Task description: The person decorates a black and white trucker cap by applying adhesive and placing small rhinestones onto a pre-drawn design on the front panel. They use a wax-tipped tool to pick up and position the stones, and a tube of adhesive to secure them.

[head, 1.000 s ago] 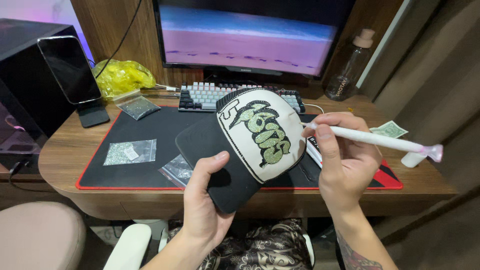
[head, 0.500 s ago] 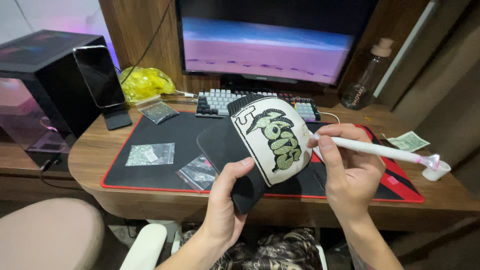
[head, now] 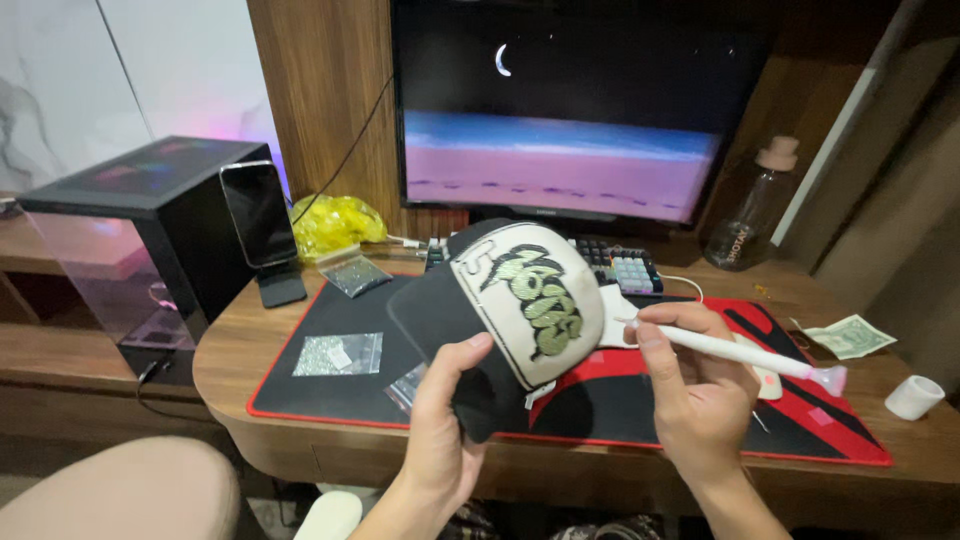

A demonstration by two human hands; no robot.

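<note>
My left hand (head: 445, 420) grips the black brim of a cap (head: 520, 300) and holds it up over the desk. The cap has a cream front panel with green and black lettering. My right hand (head: 695, 385) holds a white pen-shaped tool (head: 735, 352) with a pink flared end. Its tip points at the right edge of the cap's front panel.
A black desk mat with red edge (head: 330, 395) carries small clear bags (head: 338, 353). Behind it are a keyboard (head: 625, 268), a monitor (head: 570, 110), a phone on a stand (head: 260, 215), a yellow bag (head: 335, 222) and a computer case (head: 150, 230). A bottle (head: 750, 210), a banknote (head: 850, 335) and a white cup (head: 913, 397) sit at the right.
The view has tilted up and drawn closer. Both hands keep their hold, and the cap has turned slightly toward the pen tip.
</note>
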